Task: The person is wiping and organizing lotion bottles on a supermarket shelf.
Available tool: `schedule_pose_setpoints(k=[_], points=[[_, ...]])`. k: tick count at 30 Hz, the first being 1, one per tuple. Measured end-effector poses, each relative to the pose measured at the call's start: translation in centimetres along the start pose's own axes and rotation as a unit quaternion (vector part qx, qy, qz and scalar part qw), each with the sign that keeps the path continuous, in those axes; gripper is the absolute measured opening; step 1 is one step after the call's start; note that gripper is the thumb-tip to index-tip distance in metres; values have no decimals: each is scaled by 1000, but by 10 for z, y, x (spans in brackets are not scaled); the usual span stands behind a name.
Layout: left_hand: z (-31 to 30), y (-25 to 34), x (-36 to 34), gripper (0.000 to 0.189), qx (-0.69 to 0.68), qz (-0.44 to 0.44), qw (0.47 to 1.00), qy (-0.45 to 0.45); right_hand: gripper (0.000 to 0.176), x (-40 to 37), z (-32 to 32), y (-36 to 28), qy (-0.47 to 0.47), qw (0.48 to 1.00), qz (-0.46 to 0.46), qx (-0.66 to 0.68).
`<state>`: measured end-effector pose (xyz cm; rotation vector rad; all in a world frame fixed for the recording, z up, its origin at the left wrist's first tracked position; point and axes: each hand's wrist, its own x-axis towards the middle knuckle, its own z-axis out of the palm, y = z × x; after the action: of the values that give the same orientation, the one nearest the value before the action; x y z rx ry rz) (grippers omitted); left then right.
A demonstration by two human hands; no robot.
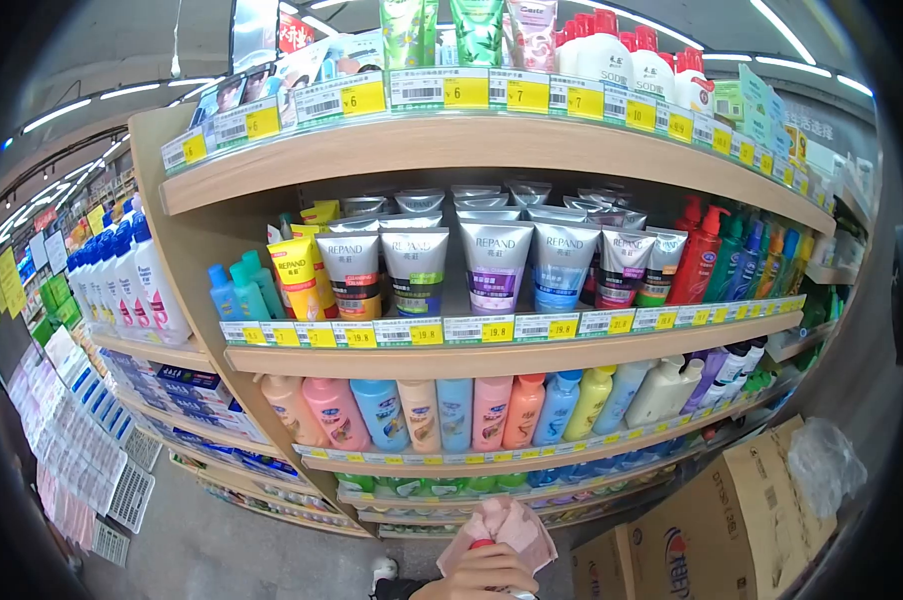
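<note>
My left hand (487, 573) reaches in from the bottom edge, with a dark sleeve (397, 589) at its left. Its fingers are closed around a red-topped object (482, 543), most of which is hidden by the hand. A pink cloth (517, 528) bunches up just behind and beside the fingers. My right hand does not show. Beyond the cloth stand the lower shelves, with a row of pump and lotion bottles (455, 415) in several colours.
A wooden shelf edge (512, 358) carries REPAND tubes (495, 262); another above holds white red-capped bottles (604, 55). Cardboard boxes (707, 520) with a clear plastic bag (825, 465) stand at lower right. White blue-capped bottles (152, 285) line the left shelf. Grey floor (242, 560) shows below.
</note>
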<state>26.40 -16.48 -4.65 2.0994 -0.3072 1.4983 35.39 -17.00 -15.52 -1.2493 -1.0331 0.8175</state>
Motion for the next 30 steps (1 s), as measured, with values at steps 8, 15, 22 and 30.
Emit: schedule_pose_setpoints(k=[8, 15, 22, 30], points=[[0, 10, -2, 13, 24, -15, 999, -20, 45, 10, -10, 6, -56, 998, -15, 18], [8, -1, -10, 15, 40, -20, 998, -34, 43, 28, -7, 4, -120, 992, -20, 21], [24, -17, -34, 38, 17, -35, 998, -39, 42, 13, -12, -1, -105, 994, -31, 18], [17, -20, -34, 29, 18, 15, 998, -64, 41, -16, -14, -17, -20, 997, -71, 10]])
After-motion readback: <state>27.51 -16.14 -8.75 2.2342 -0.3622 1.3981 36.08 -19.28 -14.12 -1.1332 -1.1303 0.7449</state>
